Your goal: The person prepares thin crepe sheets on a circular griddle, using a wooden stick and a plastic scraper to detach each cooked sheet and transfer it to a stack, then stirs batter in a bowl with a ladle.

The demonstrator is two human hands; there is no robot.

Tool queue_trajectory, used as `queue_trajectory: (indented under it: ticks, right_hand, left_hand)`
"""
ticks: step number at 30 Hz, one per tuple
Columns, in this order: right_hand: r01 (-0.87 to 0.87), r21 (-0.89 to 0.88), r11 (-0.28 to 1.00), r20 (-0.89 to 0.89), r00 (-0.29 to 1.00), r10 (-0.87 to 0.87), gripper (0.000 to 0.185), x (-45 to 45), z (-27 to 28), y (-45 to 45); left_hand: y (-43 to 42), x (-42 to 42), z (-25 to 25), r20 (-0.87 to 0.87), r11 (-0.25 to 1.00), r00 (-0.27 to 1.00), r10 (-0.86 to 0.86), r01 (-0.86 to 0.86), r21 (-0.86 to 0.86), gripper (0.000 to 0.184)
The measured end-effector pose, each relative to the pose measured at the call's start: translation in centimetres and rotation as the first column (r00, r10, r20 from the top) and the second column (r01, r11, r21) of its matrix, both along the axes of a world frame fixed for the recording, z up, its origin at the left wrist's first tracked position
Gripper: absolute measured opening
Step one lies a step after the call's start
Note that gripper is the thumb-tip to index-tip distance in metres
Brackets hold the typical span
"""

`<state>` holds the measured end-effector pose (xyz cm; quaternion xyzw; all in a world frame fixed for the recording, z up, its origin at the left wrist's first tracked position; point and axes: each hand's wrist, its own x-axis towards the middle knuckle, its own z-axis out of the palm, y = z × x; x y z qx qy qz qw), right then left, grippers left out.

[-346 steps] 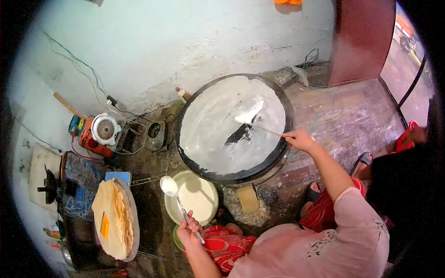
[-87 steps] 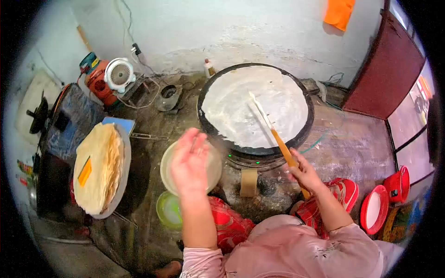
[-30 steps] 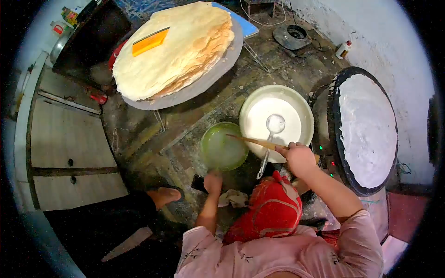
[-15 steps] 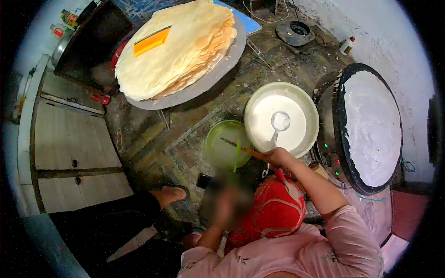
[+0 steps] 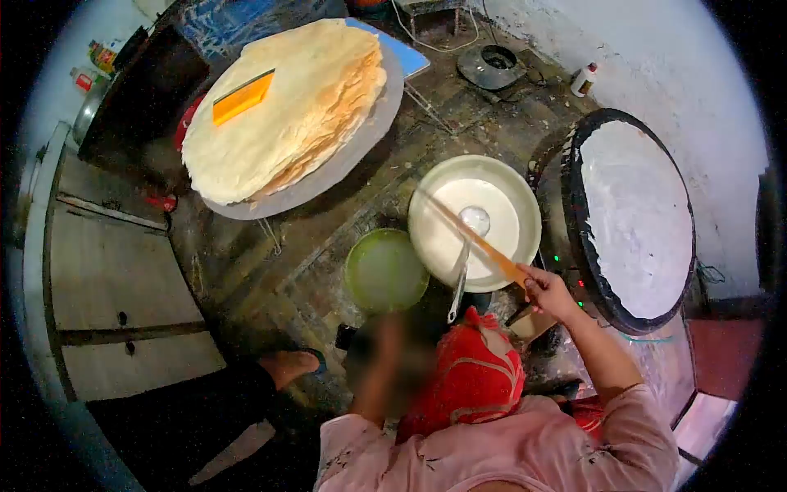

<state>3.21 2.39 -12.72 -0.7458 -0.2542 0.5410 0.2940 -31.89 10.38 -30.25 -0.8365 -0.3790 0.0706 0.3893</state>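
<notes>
My right hand (image 5: 549, 293) grips the end of a long flat wooden spatula (image 5: 475, 234), which reaches up and left over a large pale basin (image 5: 420, 246) of white batter. A metal ladle (image 5: 461, 283) rests in that basin, its handle over the near rim. My left hand (image 5: 387, 344) is below a green bucket (image 5: 351, 283) of cloudy liquid; a blur hides its fingers. To the right of my right hand stands a round griddle (image 5: 592, 238) with a black rim, its top covered by a white layer (image 5: 639, 221).
A tall stack of thin pancakes (image 5: 287, 107) sits on a round board (image 5: 373, 135) at upper left, an orange scraper (image 5: 243, 98) on top. Cabinets (image 5: 123, 271) line the left. Another person's leg and foot (image 5: 287, 366) are at lower left. A bottle (image 5: 584, 80) stands by the wall.
My right hand has moved right, taking the wooden spatula from above the green bucket to above the batter basin. A thin green strip seen over the bucket is out of sight. The view has shifted.
</notes>
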Motion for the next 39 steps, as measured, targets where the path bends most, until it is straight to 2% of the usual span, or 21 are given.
queue_trajectory:
  ticks: [4, 6, 7, 8, 9, 10, 11, 12, 13, 14, 16, 17, 19, 20, 21, 23, 24, 25, 26, 29, 39]
  right_hand:
    - [0.302, 0.255, 0.918, 0.009, 0.949, -0.315, 0.049, 1.3, -6.7, -1.8]
    - [0.112, 0.332, 0.937, 0.218, 0.957, -0.191, 0.053, 2.3, -11.7, -2.5]
    - [0.217, 0.246, 0.945, 0.061, 0.969, -0.238, 0.055, 1.6, -11.3, -2.2]
    - [0.298, 0.143, 0.944, -0.092, 0.953, -0.288, 0.056, 1.0, -11.0, -1.7]
    - [0.092, 0.227, 0.970, 0.174, 0.976, -0.133, 0.057, 0.9, -12.1, -2.0]
    - [0.043, 0.080, 0.996, 0.281, 0.957, -0.064, 0.053, 0.7, -12.9, -2.5]
    - [-0.095, 0.264, 0.960, 0.473, 0.880, -0.043, 0.048, 0.8, -15.1, -3.9]
    - [-0.168, 0.069, 0.983, 0.604, 0.792, 0.093, 0.044, 0.1, -12.7, -3.8]
    - [-0.159, -0.013, 0.987, 0.527, 0.838, 0.142, 0.041, -1.7, -6.7, -2.5]
    - [-0.154, 0.106, 0.982, 0.532, 0.843, 0.075, 0.037, -1.5, -8.8, -4.3]
    - [-0.307, 0.239, 0.921, 0.548, 0.826, 0.133, 0.030, -1.8, -9.1, -6.1]
    - [-0.283, 0.232, 0.931, 0.500, 0.856, 0.135, 0.026, -2.5, -8.7, -7.1]
    - [-0.378, 0.408, 0.831, 0.283, 0.918, 0.279, 0.031, -3.0, -8.1, -9.0]
    - [-0.376, 0.406, 0.833, 0.265, 0.921, 0.286, 0.028, -2.8, -9.9, -10.3]
    - [-0.373, 0.404, 0.835, 0.246, 0.924, 0.294, 0.025, -2.5, -11.6, -11.6]
    - [-0.417, 0.216, 0.883, 0.281, 0.893, 0.353, 0.023, -2.6, -12.7, -13.7]
    - [-0.368, 0.405, 0.837, 0.005, 0.916, 0.400, 0.023, -2.6, -13.0, -13.7]
    - [-0.369, 0.216, 0.904, 0.025, 0.928, 0.373, 0.021, -2.9, -13.3, -14.6]
    - [-0.508, 0.291, 0.811, 0.190, 0.861, 0.471, 0.021, -3.2, -13.0, -15.6]
    - [-0.592, 0.287, 0.753, 0.234, 0.806, 0.544, 0.022, -4.3, -10.8, -16.1]
    - [-0.702, 0.260, 0.663, 0.367, 0.707, 0.605, 0.022, -10.4, -3.0, -15.1]
  left_hand:
    - [0.8, 0.6, 1.1, -0.171, 0.980, 0.985, -0.030, 0.063, 0.191, 0.028]
    - [0.4, 2.0, 2.3, 0.426, 0.959, 0.888, 0.170, -0.050, -0.279, 0.021]
    - [0.1, 2.4, 2.7, 0.626, 0.869, 0.698, 0.348, 0.010, -0.495, 0.018]
    - [-0.1, 2.4, 3.0, 0.625, 0.876, 0.697, 0.351, -0.008, -0.483, 0.018]
    - [-0.4, 2.3, 3.2, 0.545, 0.834, 0.765, 0.342, 0.020, -0.551, 0.021]
    - [-0.8, 2.1, 3.4, 0.462, 0.789, 0.824, 0.329, 0.030, -0.614, 0.023]
    - [-1.5, 2.0, 3.0, 0.548, 0.674, 0.643, 0.535, 0.067, -0.736, 0.035]
    - [-1.5, 2.0, 2.7, 0.574, 0.571, 0.410, 0.709, 0.145, -0.808, 0.049]
    - [-0.7, 2.9, 6.5, 0.405, 0.473, 0.536, 0.741, 0.011, -0.881, 0.051]
    - [0.0, 3.7, 10.4, 0.202, 0.361, 0.615, 0.762, -0.145, -0.921, 0.053]
    - [-2.3, 2.5, 5.3, 0.652, 0.640, 0.361, 0.667, 0.170, -0.749, 0.049]
    - [-3.1, 3.2, 6.7, 0.660, 0.593, 0.039, 0.750, 0.404, -0.697, 0.048]
    - [-3.6, 3.5, 10.8, 0.601, 0.483, 0.018, 0.799, 0.576, -0.660, 0.047]
    - [-3.0, 3.2, 12.9, 0.577, 0.403, 0.294, 0.762, 0.481, -0.778, 0.046]
    - [-3.8, 3.4, 17.7, 0.566, 0.365, 0.249, 0.786, 0.552, -0.750, 0.048]
    - [-5.5, 4.0, 16.5, 0.701, 0.459, 0.147, 0.698, 0.659, -0.595, 0.048]
    - [-6.1, 4.0, 18.0, 0.793, 0.504, 0.046, 0.607, 0.750, -0.429, 0.049]
    - [-7.7, 4.7, 19.6, 0.695, 0.484, -0.014, 0.719, 0.728, -0.486, 0.048]
    - [-8.8, 4.8, 20.7, 0.760, 0.552, 0.004, 0.650, 0.686, -0.475, 0.052]
    - [-12.1, 4.9, 23.1, 0.883, 0.683, 0.133, 0.450, 0.585, -0.437, 0.056]
    - [-18.9, 3.7, 22.3, 0.946, 0.662, 0.125, 0.298, 0.687, -0.299, 0.069]
